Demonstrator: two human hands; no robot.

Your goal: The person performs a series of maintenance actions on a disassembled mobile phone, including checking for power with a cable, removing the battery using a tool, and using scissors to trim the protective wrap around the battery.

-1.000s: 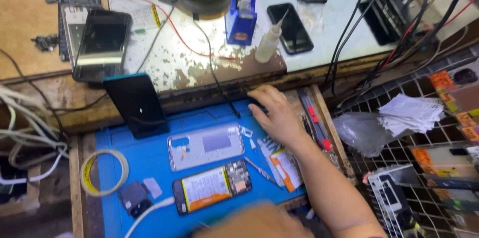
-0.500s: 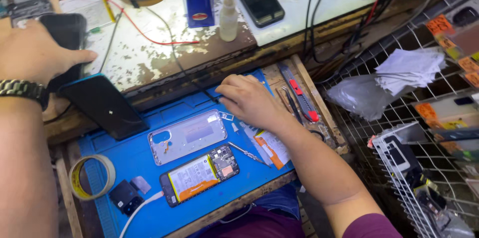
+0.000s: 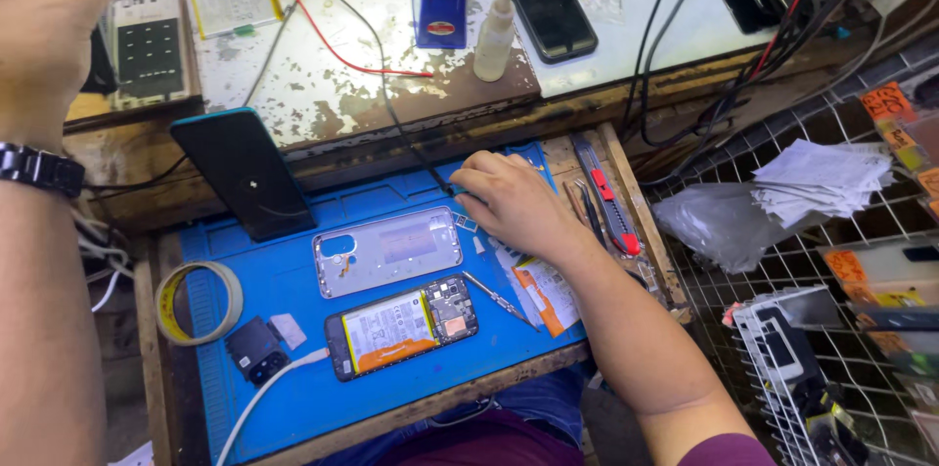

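The right hand (image 3: 514, 202) lies palm down, fingers loosely curled, at the upper right part of the blue mat (image 3: 293, 280), fingertips touching small parts there; I cannot tell whether it pinches anything. At its 8 o'clock lies a silver phone back cover (image 3: 387, 252), and below that an opened phone (image 3: 403, 326) showing battery and circuit board. Thin tweezers (image 3: 497, 297) lie just beside the hand at 6 o'clock; a red utility knife (image 3: 606, 194) lies at 3 o'clock. A black phone (image 3: 243, 173) leans at the mat's 11 o'clock, a tape roll (image 3: 199, 303) at its 9 o'clock. The left hand (image 3: 44, 41) is raised at 10 o'clock over the desk (image 3: 323, 94), closed in a fist, wristwatch (image 3: 39, 171) below it.
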